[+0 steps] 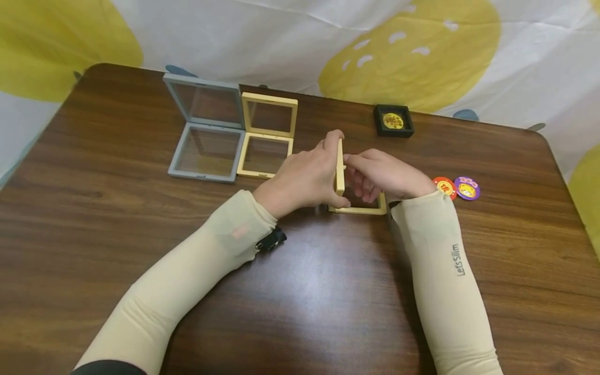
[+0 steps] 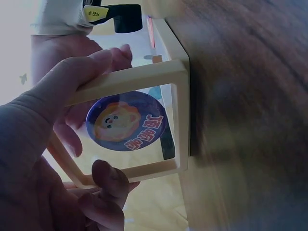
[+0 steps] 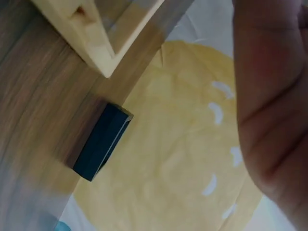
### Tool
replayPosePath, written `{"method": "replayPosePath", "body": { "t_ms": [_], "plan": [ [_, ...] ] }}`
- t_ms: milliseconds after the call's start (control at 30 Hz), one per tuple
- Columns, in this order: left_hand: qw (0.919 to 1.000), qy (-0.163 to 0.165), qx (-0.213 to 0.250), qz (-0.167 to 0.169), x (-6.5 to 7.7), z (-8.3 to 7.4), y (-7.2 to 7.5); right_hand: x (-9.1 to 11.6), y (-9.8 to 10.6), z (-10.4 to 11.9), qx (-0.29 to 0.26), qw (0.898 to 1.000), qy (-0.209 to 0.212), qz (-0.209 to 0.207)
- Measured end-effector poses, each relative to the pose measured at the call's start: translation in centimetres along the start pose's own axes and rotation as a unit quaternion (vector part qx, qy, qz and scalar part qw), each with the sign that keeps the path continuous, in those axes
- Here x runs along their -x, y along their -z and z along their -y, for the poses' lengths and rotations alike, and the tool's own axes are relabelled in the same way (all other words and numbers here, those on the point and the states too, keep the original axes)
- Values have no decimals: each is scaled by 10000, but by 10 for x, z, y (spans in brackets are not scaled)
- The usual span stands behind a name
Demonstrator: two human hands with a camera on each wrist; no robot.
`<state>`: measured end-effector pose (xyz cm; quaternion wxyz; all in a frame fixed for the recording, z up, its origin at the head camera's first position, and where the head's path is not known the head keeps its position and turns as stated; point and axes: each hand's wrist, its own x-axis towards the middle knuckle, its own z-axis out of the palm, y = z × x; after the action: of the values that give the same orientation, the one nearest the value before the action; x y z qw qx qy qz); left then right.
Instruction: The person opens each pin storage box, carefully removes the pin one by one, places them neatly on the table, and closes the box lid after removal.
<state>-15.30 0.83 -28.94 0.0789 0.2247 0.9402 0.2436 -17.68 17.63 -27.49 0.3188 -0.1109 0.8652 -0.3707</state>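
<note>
My left hand grips the upright half of a small cream hinged display frame, thumb on one edge and fingers round the other. The other half lies flat on the table. Through its clear pane, the left wrist view shows a round purple token with a cartoon face and lettering, up against or just behind the pane. My right hand is on the far side of that pane, fingers bent, fingertips near the token. Whether they touch or pinch it is hidden.
A grey-blue hinged frame and another cream frame stand unfolded at left. At the back is a black box holding a gold disc. Red and purple tokens lie by my right wrist. A patterned cloth hangs behind the table.
</note>
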Motion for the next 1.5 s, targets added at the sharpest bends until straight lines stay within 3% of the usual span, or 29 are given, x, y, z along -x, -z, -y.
{"method": "replayPosePath", "body": {
  "t_ms": [300, 933, 1300, 1500],
  "plan": [
    [9999, 24, -126, 54, 0, 0, 2, -2, -3, 2, 95, 9998, -116, 158],
    [9999, 75, -107, 97, -1, -2, 1, -3, -1, -4, 420, 9977, -489, -187],
    [9998, 120, -136, 114, 1, -1, 1, -10, -3, -7, 1249, 9896, -599, -378],
    [9998, 63, -163, 89, 1, -1, 1, -9, -1, -8, 1412, 9881, -535, -288]
  ]
}}
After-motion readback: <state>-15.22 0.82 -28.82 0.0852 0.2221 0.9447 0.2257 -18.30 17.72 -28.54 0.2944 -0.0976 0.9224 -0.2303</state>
